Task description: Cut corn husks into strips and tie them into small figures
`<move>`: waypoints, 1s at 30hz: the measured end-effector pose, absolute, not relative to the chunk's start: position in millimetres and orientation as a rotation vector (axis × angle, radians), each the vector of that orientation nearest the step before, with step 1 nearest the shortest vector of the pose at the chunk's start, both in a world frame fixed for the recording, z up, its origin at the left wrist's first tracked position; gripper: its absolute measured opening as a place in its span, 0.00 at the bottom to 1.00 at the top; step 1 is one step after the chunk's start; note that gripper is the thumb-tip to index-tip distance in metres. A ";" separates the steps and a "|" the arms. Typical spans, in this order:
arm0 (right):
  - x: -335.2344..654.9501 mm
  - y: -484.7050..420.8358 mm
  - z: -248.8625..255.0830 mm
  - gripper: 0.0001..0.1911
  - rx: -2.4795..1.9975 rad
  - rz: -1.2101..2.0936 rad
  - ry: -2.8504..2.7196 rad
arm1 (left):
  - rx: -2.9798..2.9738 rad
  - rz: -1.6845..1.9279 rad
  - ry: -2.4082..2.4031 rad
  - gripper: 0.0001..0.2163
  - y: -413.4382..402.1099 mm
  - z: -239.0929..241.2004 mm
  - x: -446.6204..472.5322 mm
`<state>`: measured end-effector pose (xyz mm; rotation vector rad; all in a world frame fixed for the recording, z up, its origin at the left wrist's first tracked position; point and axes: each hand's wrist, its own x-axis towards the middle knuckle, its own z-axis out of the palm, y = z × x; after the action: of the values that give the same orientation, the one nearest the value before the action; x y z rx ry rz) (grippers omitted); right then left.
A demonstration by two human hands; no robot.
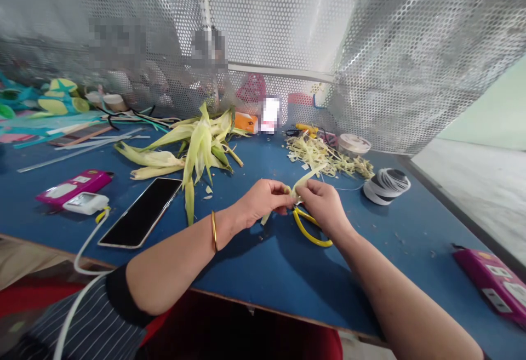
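- I see my left hand point(263, 200) and right hand point(324, 204) meeting above the blue tabletop point(255, 261), fingers of both pressed together, pinching a pale husk strip point(303, 178).
- The strip sits between the two hands, its free end rising up and to the right.
- Yellow-handled scissors point(310, 231) lie under the right hand.
- A husk pile point(197, 146) lies beyond; a phone point(142, 212) lies to the left.

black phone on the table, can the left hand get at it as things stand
Probably yes: the black phone lies flat with bare table between it and the left hand, though that hand now pinches a husk strip.
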<state>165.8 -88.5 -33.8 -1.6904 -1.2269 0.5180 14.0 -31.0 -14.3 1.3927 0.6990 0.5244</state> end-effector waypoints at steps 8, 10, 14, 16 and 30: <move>167.9 -98.2 -6.7 0.16 -1.453 0.985 -1.214 | 1.441 0.701 0.786 0.06 -22.1 -16.4 14.0; 168.6 -101.8 0.0 0.17 -1.287 1.099 -1.182 | 1.401 0.684 0.775 0.06 -18.8 -17.7 13.3; 169.1 -106.3 0.6 0.16 -1.098 1.281 -1.145 | 1.404 0.646 0.735 0.05 -18.3 -15.9 12.1; 168.3 -106.5 -3.4 0.16 -1.097 1.218 -1.185 | 1.419 0.639 0.720 0.06 -20.4 -12.5 11.5; 167.9 -100.5 -18.7 0.09 -1.524 0.209 -1.520 | 1.478 0.605 0.708 0.02 -25.7 -13.9 15.0</move>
<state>167.9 -100.5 -18.7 -1.5237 -1.5203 0.2087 15.0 -25.7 -13.9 1.4783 0.7077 0.6045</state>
